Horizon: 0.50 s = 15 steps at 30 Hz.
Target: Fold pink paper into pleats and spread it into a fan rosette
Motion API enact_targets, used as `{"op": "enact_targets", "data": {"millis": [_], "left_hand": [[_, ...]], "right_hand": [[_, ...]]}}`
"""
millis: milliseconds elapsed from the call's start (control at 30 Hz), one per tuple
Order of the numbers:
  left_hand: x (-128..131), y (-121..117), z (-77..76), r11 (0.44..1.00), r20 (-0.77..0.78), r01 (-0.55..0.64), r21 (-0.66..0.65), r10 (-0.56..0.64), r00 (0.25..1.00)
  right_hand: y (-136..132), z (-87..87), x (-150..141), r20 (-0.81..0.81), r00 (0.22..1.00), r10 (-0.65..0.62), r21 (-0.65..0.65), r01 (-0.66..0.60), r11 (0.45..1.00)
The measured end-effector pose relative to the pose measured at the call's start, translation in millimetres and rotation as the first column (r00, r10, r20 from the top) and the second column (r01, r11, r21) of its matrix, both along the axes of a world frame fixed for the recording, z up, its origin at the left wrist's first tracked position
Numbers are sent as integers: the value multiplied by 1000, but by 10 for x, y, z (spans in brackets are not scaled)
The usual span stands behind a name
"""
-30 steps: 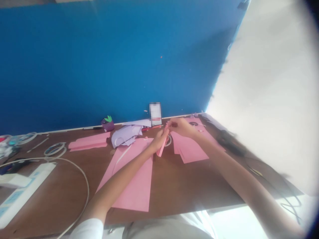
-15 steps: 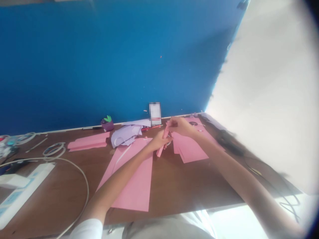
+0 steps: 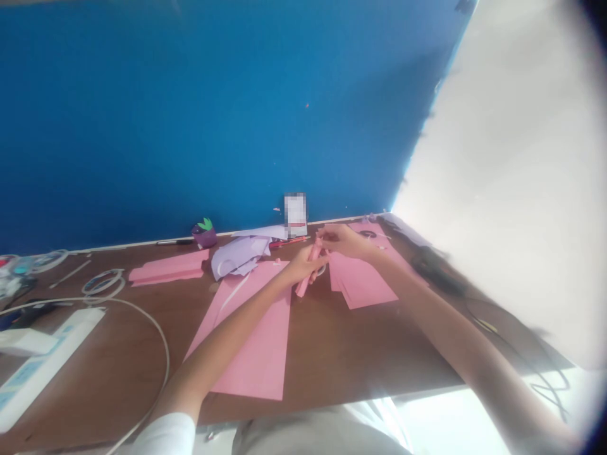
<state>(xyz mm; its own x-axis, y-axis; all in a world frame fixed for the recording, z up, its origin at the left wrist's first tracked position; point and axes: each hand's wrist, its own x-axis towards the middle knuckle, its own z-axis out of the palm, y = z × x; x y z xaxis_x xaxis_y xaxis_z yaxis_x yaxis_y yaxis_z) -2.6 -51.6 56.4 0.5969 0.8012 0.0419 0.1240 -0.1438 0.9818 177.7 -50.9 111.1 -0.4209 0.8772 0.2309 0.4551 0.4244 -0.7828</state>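
Observation:
My left hand (image 3: 300,265) is wrapped round a narrow folded piece of pink paper (image 3: 303,285), held tilted above the table. My right hand (image 3: 337,237) pinches at the upper end of that same paper; its fingertips are small and partly hidden. A pale curved thing (image 3: 322,270) shows by my left fingers, too small to name. Under my left forearm lies a large pink sheet (image 3: 265,354) with a thin white strip (image 3: 234,294) on it. Several cut pink sheets (image 3: 363,284) overlap below my right wrist.
Crumpled purple paper (image 3: 239,256) and a folded pink stack (image 3: 168,268) lie toward the blue wall, near a small purple pot (image 3: 205,236). A white power strip (image 3: 52,360) and looping cable (image 3: 164,335) occupy the left. A dark object (image 3: 436,272) with a cord lies right.
My hands stay together on the folded pink paper. My right fingers have shifted slightly at its upper end, and its lower end has moved a little left.

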Motion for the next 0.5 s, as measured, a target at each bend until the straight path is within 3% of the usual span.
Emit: {"op": "enact_targets", "data": {"millis": [100,333,500], "left_hand": [[11,-6,14,996,55,3,-93,2,998],[-32,79,55,986,80,38,-161,-25,997],[-108,92,133,995,0,46,-85,-46,999]], "right_hand": [[46,-27,35,-75,997,8,-81,-14,997],[134,-68,149,-181,954,-239,-212,199,957],[163,-73,202,-226,914,-337,-269,273,923]]}}
